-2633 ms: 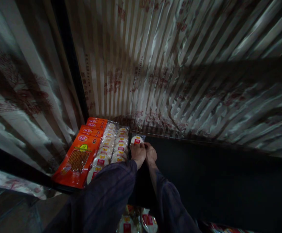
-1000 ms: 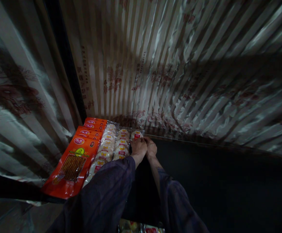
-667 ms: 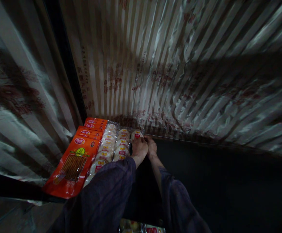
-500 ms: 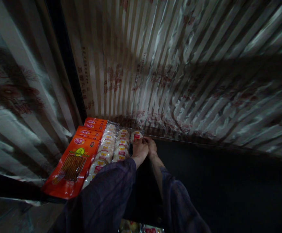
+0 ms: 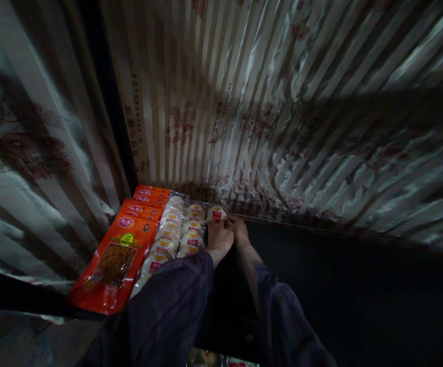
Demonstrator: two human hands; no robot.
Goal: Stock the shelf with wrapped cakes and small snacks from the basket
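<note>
A clear packet with a round white snack and a red label [image 5: 217,214] lies by the back wall of the dark shelf [image 5: 321,285]. My left hand [image 5: 220,236] is closed on its near side, and part of the packet is hidden under the fingers. At the packet's right corner my right hand [image 5: 239,229] is closed too, its fingertips touching it and close against my left hand. Immediately to the left runs a row of overlapping packets of the same kind [image 5: 191,237]. Beyond that is a longer row of round white snack packets [image 5: 165,243].
Overlapping orange snack bags [image 5: 110,265] lie at the shelf's left end. Striped, wrinkled sheeting [image 5: 206,102] covers the back and left sides. A dark post [image 5: 109,86] stands in the corner. More packets [image 5: 204,358] show at the bottom edge, below the shelf.
My hands stay at the same packet, with only a slight shift of the fingers. The whole view has moved very slightly.
</note>
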